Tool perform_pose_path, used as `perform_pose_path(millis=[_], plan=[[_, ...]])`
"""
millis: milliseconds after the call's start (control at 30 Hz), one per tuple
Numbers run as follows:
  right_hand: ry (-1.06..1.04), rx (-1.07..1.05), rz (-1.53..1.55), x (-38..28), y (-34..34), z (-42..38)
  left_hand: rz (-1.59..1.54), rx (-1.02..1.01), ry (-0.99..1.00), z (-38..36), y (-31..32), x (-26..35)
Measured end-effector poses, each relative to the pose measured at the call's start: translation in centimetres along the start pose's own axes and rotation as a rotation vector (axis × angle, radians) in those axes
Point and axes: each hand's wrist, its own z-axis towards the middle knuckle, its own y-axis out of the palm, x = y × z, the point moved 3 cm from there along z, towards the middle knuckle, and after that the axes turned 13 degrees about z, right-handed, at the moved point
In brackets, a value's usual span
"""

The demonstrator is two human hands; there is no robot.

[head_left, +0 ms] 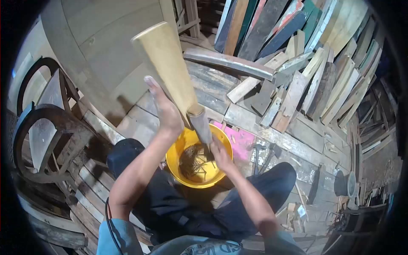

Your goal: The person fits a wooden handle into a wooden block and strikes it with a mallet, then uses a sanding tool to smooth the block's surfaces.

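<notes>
A long, tan, tapered piece of wood (pixel 170 63) rises at a slant over the bucket, wider at its top. My left hand (pixel 165 108) lies along its left side, fingers stretched out and the hand seen nearly edge-on. At the wood's lower end is a shorter greyish piece (pixel 200 127), overlapping it in this view. My right hand (pixel 220 155) is closed around the bottom of that grey piece. Beneath both hands, a yellow bucket (pixel 170 163) stands between my legs, with many thin, brown, nail-like pieces (pixel 195 163) in its bottom.
A hammer (pixel 257 157) and other tools lie right of the bucket, near a pink sheet (pixel 238 142). Wood offcuts (pixel 293 97) pile up at the back right. Curved dark frames (pixel 34 136) stand at left, below a large pale panel (pixel 110 34).
</notes>
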Motion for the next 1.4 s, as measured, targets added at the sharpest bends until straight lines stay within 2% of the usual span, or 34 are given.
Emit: perform_pose_path(millis=[33,100,167,233,267,300,367,400,433,467,500,533,567,600,633,700,767,833,900,967,1033,1100,1133,1200,1233,1267,1367,1400], plan=[[0.097,0.013,-0.027,-1.1,-0.2,0.9,0.02,-0.003,-0.007,-0.5,-0.1,-0.1],[0.02,0.028,0.004,-5.9,-0.1,3.5,0.26,0.055,0.076,-1.3,1.4,-0.1],[0.033,-0.013,0.128,-8.2,0.2,3.3,0.104,0.14,0.019,-0.7,1.0,-1.5],[0.015,0.023,-0.031,-1.0,-0.1,0.0,0.137,0.015,0.054,-0.2,1.2,0.7],[0.051,-0.009,-0.029,-1.3,0.3,-0.8,-0.169,-0.329,0.052,1.3,-1.4,-0.7],[0.092,-0.079,-0.03,-0.9,0.1,-0.6,-0.113,-0.234,0.024,1.1,-1.2,-0.6],[0.104,-0.009,0.038,-2.0,-0.1,1.6,0.017,-0.035,-0.037,0.2,0.1,0.6],[0.038,0.096,0.042,-3.1,0.1,2.9,0.115,-0.003,-0.011,-0.7,1.8,0.9],[0.08,0.007,0.192,-4.7,0.2,4.1,0.16,0.156,0.066,-0.2,2.2,0.2],[0.026,-0.022,0.112,-4.3,-0.1,3.5,0.041,0.235,-0.049,-0.3,1.9,-0.4],[-0.043,-0.045,0.026,-3.8,-0.5,3.3,-0.02,0.206,-0.088,-0.1,2.0,0.2],[-0.005,-0.019,0.027,-1.3,-0.3,1.5,-0.08,0.178,-0.129,0.1,2.1,0.8],[0.029,0.005,0.022,0.8,-0.2,0.0,-0.082,0.052,-0.098,0.5,0.3,0.2],[-0.004,-0.119,0.08,0.2,0.0,-0.2,-0.07,0.013,-0.09,0.3,0.0,-0.2],[0.057,-0.064,0.089,-0.3,0.0,-0.4,-0.058,-0.025,-0.08,0.1,-0.1,-0.3],[0.162,0.043,0.114,-2.1,-0.2,1.9,0.006,0.052,-0.078,-0.1,0.9,-0.1],[0.153,-0.059,0.289,-5.7,0.0,3.2,0.086,0.201,0.013,-0.8,2.4,-0.2],[0.031,-0.029,0.131,-3.4,-0.6,3.5,0.031,0.077,-0.055,0.2,1.0,-1.1],[-0.049,-0.1,0.167,-2.3,0.1,0.8,-0.055,0.054,-0.09,0.9,0.7,-0.2],[-0.095,0.0,-0.007,-1.1,-0.1,0.6,-0.008,0.12,-0.113,0.2,0.5,0.4],[0.243,-0.085,0.303,-5.5,-0.5,2.5,0.028,0.185,-0.042,0.1,1.6,1.1],[0.021,0.03,0.198,-7.2,0.0,3.6,0.042,0.202,-0.004,-0.4,2.6,1.2],[-0.058,0.098,0.072,-4.8,0.4,2.7,0.028,0.181,-0.005,-0.3,2.5,0.9],[-0.014,0.023,0.064,-1.6,0.8,0.1,-0.005,0.143,0.022,0.7,1.0,0.2],[-0.156,-0.04,0.037,-1.5,0.9,0.2,-0.02,0.128,0.028,1.0,-0.1,-0.1],[-0.083,0.001,0.052,-0.6,0.4,0.3,-0.075,-0.154,0.051,0.9,-0.6,0.0],[0.014,0.04,0.073,-5.8,0.0,2.5,0.02,0.266,0.015,0.1,1.5,-1.1],[0.001,0.025,0.154,-6.9,0.2,2.8,-0.028,0.233,-0.057,-0.3,2.0,0.0]])
